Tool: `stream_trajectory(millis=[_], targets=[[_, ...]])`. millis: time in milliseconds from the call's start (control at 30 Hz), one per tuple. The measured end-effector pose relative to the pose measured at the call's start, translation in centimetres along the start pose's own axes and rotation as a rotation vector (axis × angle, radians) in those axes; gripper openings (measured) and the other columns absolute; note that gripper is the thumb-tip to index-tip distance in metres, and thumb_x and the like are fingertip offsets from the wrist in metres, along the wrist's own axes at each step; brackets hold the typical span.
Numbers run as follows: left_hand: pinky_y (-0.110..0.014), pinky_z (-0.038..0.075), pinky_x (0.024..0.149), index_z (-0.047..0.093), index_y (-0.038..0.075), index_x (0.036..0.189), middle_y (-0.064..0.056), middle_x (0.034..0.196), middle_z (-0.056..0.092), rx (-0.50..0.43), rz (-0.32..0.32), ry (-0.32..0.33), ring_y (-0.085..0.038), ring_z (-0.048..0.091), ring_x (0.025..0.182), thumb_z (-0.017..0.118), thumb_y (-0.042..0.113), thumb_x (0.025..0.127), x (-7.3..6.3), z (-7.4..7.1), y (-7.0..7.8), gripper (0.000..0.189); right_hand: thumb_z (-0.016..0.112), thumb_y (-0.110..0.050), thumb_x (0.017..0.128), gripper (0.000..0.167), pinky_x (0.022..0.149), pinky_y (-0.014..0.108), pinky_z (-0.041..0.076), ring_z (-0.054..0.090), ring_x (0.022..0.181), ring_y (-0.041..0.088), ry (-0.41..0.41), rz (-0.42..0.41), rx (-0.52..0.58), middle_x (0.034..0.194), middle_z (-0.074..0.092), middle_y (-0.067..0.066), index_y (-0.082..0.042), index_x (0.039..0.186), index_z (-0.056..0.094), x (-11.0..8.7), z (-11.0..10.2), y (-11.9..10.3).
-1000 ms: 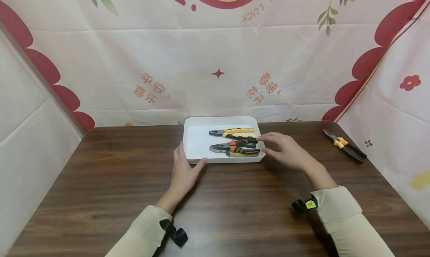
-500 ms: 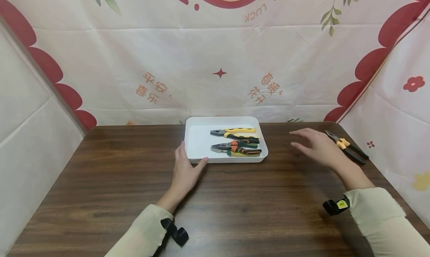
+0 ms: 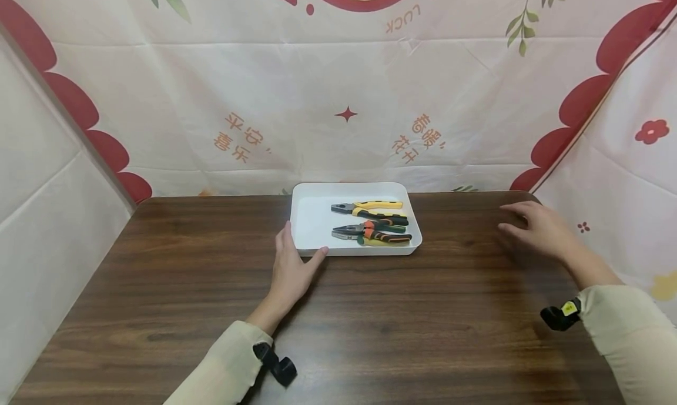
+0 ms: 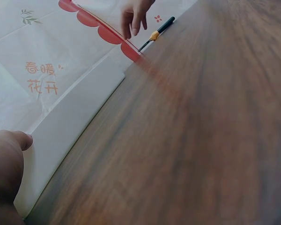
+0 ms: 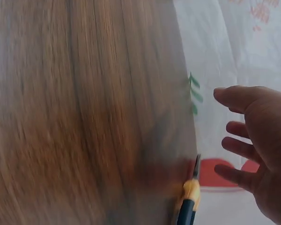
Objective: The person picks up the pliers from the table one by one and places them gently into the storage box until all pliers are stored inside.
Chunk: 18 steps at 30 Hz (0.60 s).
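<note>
My left hand (image 3: 290,273) rests at the near left corner of a white tray (image 3: 312,223), thumb along the front wall, fingers straight up the left side. In the left wrist view the thumb touches the tray's wall. Inside the tray lie yellow-and-black combination pliers (image 3: 370,208), with orange-and-black long-nose pliers (image 3: 388,237) and green-handled pliers nearer the front, partly overlapping. At the far right my right hand (image 3: 542,228) hovers with loosely spread fingers, holding nothing. Below it, a pair of black-handled pliers with yellow collars (image 5: 191,192) lies on the table, hidden by the hand in the head view.
The brown wooden table (image 3: 396,323) runs back to a white printed cloth (image 3: 344,76) behind the tray. Cloth also closes off the left and right sides. Both wrists carry small black cameras.
My right hand has moved right, from beside the pliers in the tray across the table to over the lone pliers at the far right. The left hand stays at the tray corner.
</note>
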<state>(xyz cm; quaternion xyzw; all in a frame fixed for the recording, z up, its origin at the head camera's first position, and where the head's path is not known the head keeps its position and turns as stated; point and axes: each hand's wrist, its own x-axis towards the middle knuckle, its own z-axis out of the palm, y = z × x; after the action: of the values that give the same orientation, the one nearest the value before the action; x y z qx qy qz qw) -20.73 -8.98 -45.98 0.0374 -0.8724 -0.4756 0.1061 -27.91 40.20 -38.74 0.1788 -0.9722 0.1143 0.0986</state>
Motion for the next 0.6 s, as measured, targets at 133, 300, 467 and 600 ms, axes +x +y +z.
stream_trajectory(millis=[133,300,467,600], targets=[[-0.054,0.041,0.114,0.015,0.002,0.161,-0.02,0.16,0.027,0.005,-0.004,0.006,-0.038,0.043,0.142,0.075,0.043,0.088,0.0,0.0,0.0,0.103,0.074,-0.018,0.091,0.049,0.091,0.067,0.044,0.056,0.114,0.054,-0.017,0.035,0.001,0.125,0.06,0.039,0.01,0.128,0.061,-0.4,0.4,1.6],[-0.053,0.041,0.115,0.016,0.002,0.161,-0.021,0.16,0.028,0.001,0.001,0.008,-0.038,0.043,0.142,0.076,0.043,0.088,0.0,0.1,0.1,0.103,0.071,-0.025,0.094,0.058,0.092,0.07,0.04,0.049,0.115,0.058,-0.038,0.117,-0.012,0.129,0.053,0.043,0.014,0.134,0.054,-1.1,0.9,3.1],[-0.053,0.04,0.115,0.016,0.001,0.16,-0.021,0.16,0.027,-0.003,0.005,0.009,-0.038,0.042,0.143,0.076,0.044,0.088,0.0,0.1,0.1,0.103,0.067,-0.029,0.097,0.063,0.095,0.074,0.034,0.042,0.118,0.062,-0.052,0.193,0.012,0.131,0.044,0.047,0.014,0.137,0.047,-1.6,1.0,4.0],[-0.053,0.039,0.116,0.016,0.001,0.16,-0.021,0.16,0.027,-0.001,0.004,0.01,-0.038,0.042,0.143,0.076,0.044,0.088,0.0,0.0,0.0,0.103,0.066,-0.03,0.097,0.065,0.096,0.074,0.033,0.04,0.118,0.064,-0.063,0.229,0.022,0.131,0.041,0.049,0.015,0.138,0.043,-1.8,1.0,4.4]])
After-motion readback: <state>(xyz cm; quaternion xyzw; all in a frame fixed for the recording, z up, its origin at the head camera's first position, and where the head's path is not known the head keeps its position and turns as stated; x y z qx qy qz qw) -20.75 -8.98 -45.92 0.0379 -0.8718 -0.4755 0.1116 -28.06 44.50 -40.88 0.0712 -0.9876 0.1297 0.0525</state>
